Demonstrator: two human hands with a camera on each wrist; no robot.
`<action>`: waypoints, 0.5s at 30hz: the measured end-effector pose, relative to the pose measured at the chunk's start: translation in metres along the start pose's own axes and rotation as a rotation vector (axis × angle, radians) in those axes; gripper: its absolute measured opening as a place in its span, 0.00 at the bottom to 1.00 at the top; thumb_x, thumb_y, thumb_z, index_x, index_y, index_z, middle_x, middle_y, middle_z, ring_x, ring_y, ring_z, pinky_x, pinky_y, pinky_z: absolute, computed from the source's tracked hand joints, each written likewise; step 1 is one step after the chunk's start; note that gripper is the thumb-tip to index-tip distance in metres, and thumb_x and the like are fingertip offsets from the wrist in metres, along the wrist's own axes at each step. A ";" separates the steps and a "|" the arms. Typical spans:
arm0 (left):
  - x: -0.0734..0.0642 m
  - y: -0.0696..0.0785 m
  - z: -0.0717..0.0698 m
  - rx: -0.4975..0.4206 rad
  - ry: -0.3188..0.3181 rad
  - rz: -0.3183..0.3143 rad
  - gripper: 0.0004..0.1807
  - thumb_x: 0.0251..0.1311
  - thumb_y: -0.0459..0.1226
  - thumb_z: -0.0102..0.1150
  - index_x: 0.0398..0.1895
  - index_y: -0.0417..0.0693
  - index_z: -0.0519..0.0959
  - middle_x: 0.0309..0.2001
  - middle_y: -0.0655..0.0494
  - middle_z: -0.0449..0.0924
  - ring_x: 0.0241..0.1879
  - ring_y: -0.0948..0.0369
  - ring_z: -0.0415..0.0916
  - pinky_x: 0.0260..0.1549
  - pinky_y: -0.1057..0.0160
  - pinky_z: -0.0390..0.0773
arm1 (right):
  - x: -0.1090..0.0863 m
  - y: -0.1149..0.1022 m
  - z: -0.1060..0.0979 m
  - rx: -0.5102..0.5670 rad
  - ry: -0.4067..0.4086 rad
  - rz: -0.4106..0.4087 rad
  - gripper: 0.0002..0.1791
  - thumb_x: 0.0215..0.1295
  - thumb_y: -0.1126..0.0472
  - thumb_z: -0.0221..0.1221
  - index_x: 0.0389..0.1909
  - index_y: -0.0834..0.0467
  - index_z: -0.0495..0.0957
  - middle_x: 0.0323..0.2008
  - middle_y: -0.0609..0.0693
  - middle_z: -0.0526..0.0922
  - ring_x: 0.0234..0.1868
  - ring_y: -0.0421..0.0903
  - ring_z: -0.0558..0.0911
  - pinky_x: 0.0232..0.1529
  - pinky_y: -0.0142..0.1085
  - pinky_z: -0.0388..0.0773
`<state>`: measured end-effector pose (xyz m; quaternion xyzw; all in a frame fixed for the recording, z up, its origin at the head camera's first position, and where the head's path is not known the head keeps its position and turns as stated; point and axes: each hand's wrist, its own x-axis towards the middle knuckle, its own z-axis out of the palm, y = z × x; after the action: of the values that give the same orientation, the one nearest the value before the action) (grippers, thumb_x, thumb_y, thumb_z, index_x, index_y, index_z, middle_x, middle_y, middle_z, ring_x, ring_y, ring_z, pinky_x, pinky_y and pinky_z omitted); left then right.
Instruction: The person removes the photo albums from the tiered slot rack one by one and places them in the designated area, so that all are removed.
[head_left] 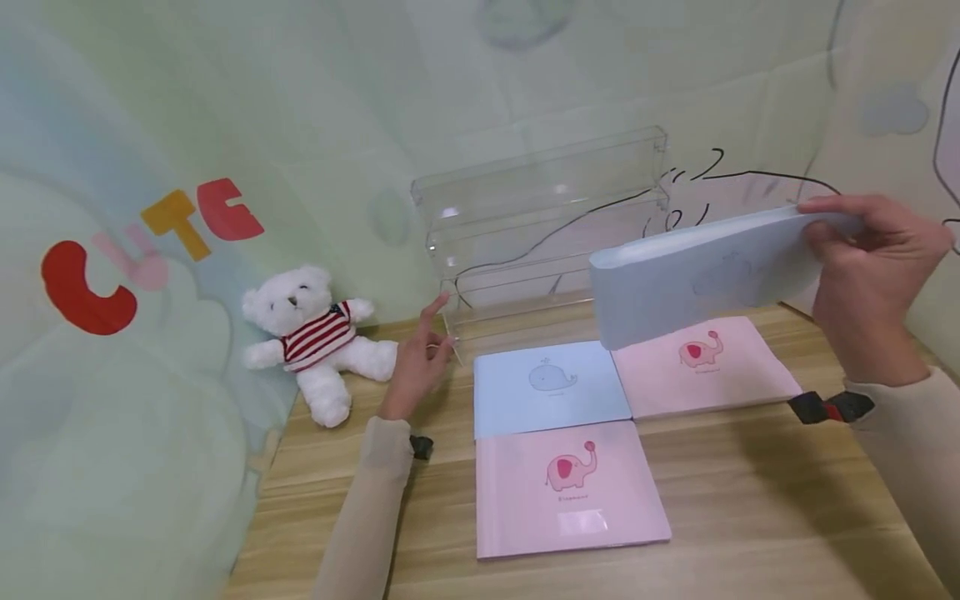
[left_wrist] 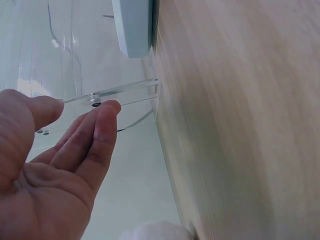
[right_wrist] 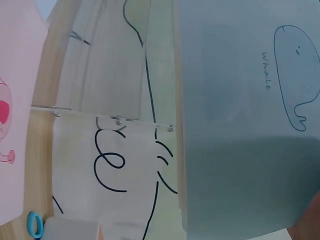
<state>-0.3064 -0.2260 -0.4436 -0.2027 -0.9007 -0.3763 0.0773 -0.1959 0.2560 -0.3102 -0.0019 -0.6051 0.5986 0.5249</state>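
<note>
My right hand (head_left: 873, 275) pinches one end of a pale blue booklet (head_left: 667, 292), holding it tilted above the table. Its cover carries a whale drawing and the word "Whale", readable in the right wrist view. At the left side of a clear acrylic rack (head_left: 551, 242), my left hand (head_left: 423, 358) touches the side panel (left_wrist: 132, 92) with its fingertips, fingers loosely bent. Another blue whale booklet (head_left: 551, 387) lies flat before the rack. A pink elephant booklet (head_left: 573, 487) lies in front of that one, and another pink booklet (head_left: 708, 367) is to its right, partly below the held booklet.
A white teddy bear (head_left: 318, 342) in a striped shirt sits left of the rack against a printed cloth backdrop (head_left: 360, 108). Beyond the rack's right end, the right wrist view catches a blue loop handle (right_wrist: 35, 225) beside a whitish object (right_wrist: 72, 229), cut off by the frame.
</note>
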 end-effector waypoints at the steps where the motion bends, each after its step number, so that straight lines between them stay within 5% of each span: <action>1: 0.000 0.000 0.000 0.002 0.000 0.002 0.42 0.80 0.36 0.58 0.85 0.80 0.52 0.43 0.38 0.91 0.40 0.44 0.93 0.46 0.43 0.88 | -0.001 0.001 -0.005 0.001 -0.015 0.005 0.17 0.57 0.86 0.49 0.36 0.79 0.87 0.31 0.38 0.92 0.35 0.35 0.86 0.49 0.31 0.79; 8: 0.001 0.000 0.000 0.002 0.002 0.005 0.41 0.80 0.37 0.58 0.85 0.81 0.52 0.43 0.38 0.91 0.41 0.45 0.93 0.48 0.42 0.88 | -0.013 0.000 -0.034 -0.130 -0.044 0.159 0.14 0.63 0.86 0.52 0.41 0.80 0.86 0.34 0.36 0.89 0.43 0.40 0.82 0.61 0.38 0.74; 15: 0.000 -0.001 0.001 0.007 0.002 -0.004 0.42 0.81 0.38 0.57 0.85 0.82 0.51 0.43 0.38 0.91 0.42 0.44 0.93 0.47 0.41 0.88 | -0.031 0.014 -0.061 0.114 -0.044 0.286 0.15 0.56 0.93 0.50 0.32 0.82 0.85 0.30 0.49 0.90 0.37 0.45 0.77 0.47 0.32 0.73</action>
<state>-0.3069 -0.2262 -0.4452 -0.2003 -0.9024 -0.3735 0.0781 -0.1521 0.2849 -0.3566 -0.0452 -0.5749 0.7006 0.4202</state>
